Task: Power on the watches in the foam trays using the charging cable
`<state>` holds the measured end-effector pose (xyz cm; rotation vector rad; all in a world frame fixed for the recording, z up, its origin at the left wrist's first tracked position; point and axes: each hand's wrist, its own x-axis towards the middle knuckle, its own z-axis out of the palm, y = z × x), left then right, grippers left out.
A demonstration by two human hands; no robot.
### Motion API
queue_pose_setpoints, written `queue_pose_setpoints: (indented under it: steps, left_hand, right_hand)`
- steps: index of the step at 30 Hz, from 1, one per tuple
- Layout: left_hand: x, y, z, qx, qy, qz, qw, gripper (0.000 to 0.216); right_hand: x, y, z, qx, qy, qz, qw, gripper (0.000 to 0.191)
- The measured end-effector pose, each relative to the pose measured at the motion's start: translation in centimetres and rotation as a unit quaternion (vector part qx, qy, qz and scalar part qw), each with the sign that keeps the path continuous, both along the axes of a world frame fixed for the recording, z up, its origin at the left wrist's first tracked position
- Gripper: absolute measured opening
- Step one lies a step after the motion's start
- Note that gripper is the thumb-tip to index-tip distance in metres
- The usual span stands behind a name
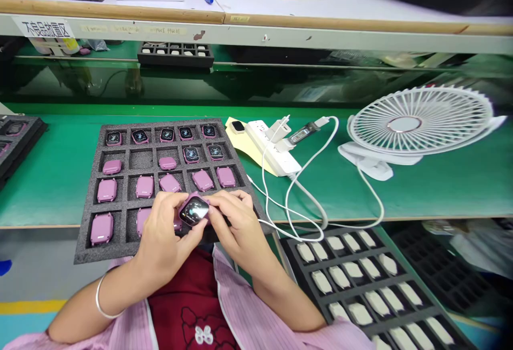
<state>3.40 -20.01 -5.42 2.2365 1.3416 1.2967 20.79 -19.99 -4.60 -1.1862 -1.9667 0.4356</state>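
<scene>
My left hand (166, 238) and my right hand (236, 227) both pinch a pink smartwatch (194, 210) above the tray's near edge, its dark glass screen facing up and catching the light. Below them lies a dark grey foam tray (86, 251) with square pockets. Several pink watches (113, 138) lie screen up in its far rows. Several others (144, 186) lie with their pink backs up nearer me. My hands hide part of the front row.
A white power strip (272, 147) with chargers and white cables lies on the green bench mat, right of the tray. Beyond it stands a white clip fan (420, 120). A foam tray of white pieces (352, 280) sits at lower right, and another tray (16, 136) at far left.
</scene>
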Motion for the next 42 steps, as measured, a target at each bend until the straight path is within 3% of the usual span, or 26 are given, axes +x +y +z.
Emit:
queue_pose_setpoints:
  steps: [4,9,13,18,22,26,29,33,36,39,42]
  left_hand:
    - [-0.9,0.3,0.9,0.043,0.078,-0.011,0.996,0.039]
    - [-2.3,0.6,2.4,0.12,0.197,0.005,0.973,0.032]
    - [-3.6,2.1,3.8,0.166,0.322,0.077,0.929,0.035]
    - [-5.8,6.5,5.8,0.035,0.462,0.137,0.875,0.044]
    - [-6.3,10.4,6.1,-0.074,0.53,0.127,0.835,0.046]
    - [-5.9,12.7,5.3,-0.157,0.548,0.103,0.815,0.05]
    - [-6.1,12.8,5.3,-0.172,0.56,0.083,0.806,0.056]
    - [-9.0,11.9,6.2,-0.183,0.549,0.074,0.812,0.055]
    - [-13.1,11.3,6.0,-0.199,0.495,0.07,0.843,0.058]
    - [-16.6,10.8,5.1,-0.239,0.385,-0.005,0.891,0.072]
    - [-18.1,10.3,4.2,-0.246,0.293,-0.046,0.923,0.074]
  right_hand:
    - [0.2,0.8,1.3,0.019,-0.022,0.024,0.999,0.017]
    - [-0.5,2.0,2.5,0.063,-0.065,0.06,0.994,0.021]
    - [0.2,3.0,2.6,0.132,-0.082,-0.026,0.988,0.019]
    - [5.0,4.2,2.1,0.142,-0.097,-0.16,0.972,0.016]
    - [8.7,5.1,0.6,0.072,-0.181,-0.259,0.946,0.023]
    - [9.8,6.4,-1.1,-0.019,-0.229,-0.299,0.926,0.02]
    - [9.7,7.5,-1.7,-0.076,-0.277,-0.297,0.91,0.019]
    - [10.2,8.4,-2.2,-0.111,-0.289,-0.277,0.91,0.017]
    - [10.9,8.8,-2.3,-0.042,-0.213,-0.261,0.941,0.02]
    - [10.7,9.7,-2.1,0.038,-0.129,-0.17,0.976,0.022]
    - [9.6,11.1,-1.5,0.06,-0.117,-0.09,0.987,0.02]
